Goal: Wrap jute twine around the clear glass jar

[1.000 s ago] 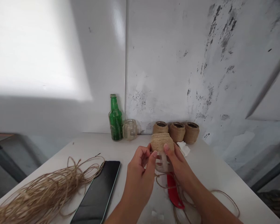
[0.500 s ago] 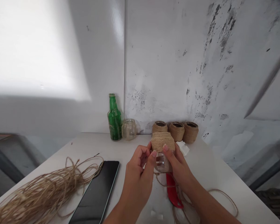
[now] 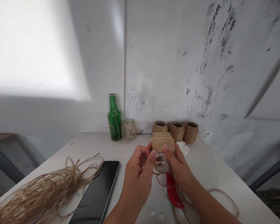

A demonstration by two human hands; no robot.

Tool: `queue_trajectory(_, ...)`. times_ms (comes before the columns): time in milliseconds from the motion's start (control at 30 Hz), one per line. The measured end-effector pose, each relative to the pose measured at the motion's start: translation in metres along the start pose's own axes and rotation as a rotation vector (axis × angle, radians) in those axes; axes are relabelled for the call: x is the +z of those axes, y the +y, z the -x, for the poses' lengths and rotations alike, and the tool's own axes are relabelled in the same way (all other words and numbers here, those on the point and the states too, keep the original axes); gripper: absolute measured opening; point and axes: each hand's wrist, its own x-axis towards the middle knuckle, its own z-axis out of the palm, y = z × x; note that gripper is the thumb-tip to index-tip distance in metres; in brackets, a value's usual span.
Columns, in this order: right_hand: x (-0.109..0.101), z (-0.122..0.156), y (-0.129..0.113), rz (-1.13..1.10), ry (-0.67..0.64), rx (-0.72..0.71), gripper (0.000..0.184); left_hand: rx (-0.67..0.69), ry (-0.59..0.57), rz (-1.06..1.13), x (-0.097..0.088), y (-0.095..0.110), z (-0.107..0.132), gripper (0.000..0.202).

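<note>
Head view: the partly wrapped jar (image 3: 162, 166) is being held directly between both hands, its axis running roughly upright in view, with the twine band (image 3: 162, 140) lying above bare glass. The right hand (image 3: 181, 169) is gripping the jar's right side, thumb pressing the band. The left hand (image 3: 138, 174) is clasping the left side, thumb tip meeting the band's lower edge. Neither hand is lying nearer.

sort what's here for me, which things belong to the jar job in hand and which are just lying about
Likely the job:
part-wrapped jar
twine bundle
three wrapped jars
bare glass jar, perhaps

Likely just lying about:
phone
green bottle
white scrap
red object, use unclear
</note>
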Motion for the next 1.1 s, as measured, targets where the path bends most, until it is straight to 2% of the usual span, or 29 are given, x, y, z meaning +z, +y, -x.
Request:
queue_trajectory(267,-0.0011,-0.0013,0.0026,0.031,0.038,0.022,0.067,-0.012,-0.008,0.085,0.0007,-0.0010,-0.0015,0.039)
queue_trajectory(433,0.0009,0.0008,-0.0015,-0.011,0.118,0.045,0.060,-0.010,-0.009,0.081,0.0024,0.0021,-0.0010,0.038)
queue_trajectory(767,0.0002,-0.0003,-0.0009,-0.074,0.066,0.079,0.062,-0.007,-0.004,0.058,0.0022,0.0028,-0.0011,0.037)
queue_trajectory(900,0.0010,0.0014,-0.0029,-0.069,0.099,0.091,0.062,-0.007,-0.011,0.072,0.0015,0.0017,-0.0004,0.036)
queue_trajectory(1100,0.0009,-0.0009,0.0015,-0.096,0.057,0.032,0.074,0.007,0.005,0.024,0.0008,0.0029,-0.0009,0.035)
